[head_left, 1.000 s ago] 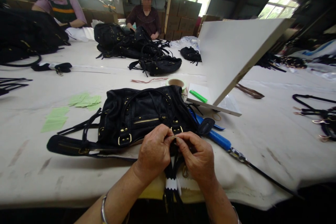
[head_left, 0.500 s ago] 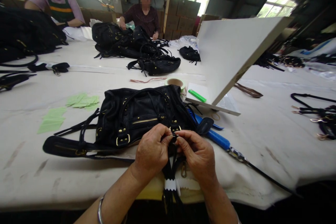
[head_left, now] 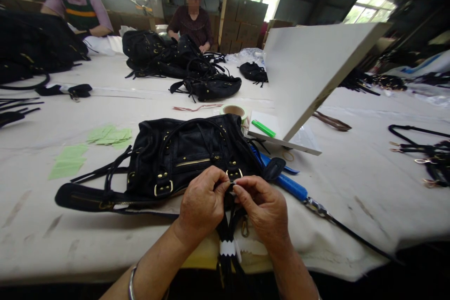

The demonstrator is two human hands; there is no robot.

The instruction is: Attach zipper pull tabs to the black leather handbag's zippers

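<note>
A black leather handbag (head_left: 183,152) with gold buckles and a zip lies flat in front of me on the cloth-covered table (head_left: 351,183). My left hand (head_left: 202,204) and my right hand (head_left: 263,211) meet at its near edge, both pinching a black strap (head_left: 228,227) that hangs over the table edge. A white band (head_left: 228,247) wraps the strap bundle below my fingers. A gold clip (head_left: 243,229) dangles beside it.
A blue-handled tool (head_left: 291,187) lies right of the bag. A tilted white board (head_left: 309,70), a green marker (head_left: 264,128) and a tape roll (head_left: 235,111) sit behind. Green paper slips (head_left: 105,136) lie left. Two people work at more black bags (head_left: 197,75) across the table.
My hands have stayed on the strap with small finger shifts. The view has drifted slightly, and the person at the far side has moved an arm.
</note>
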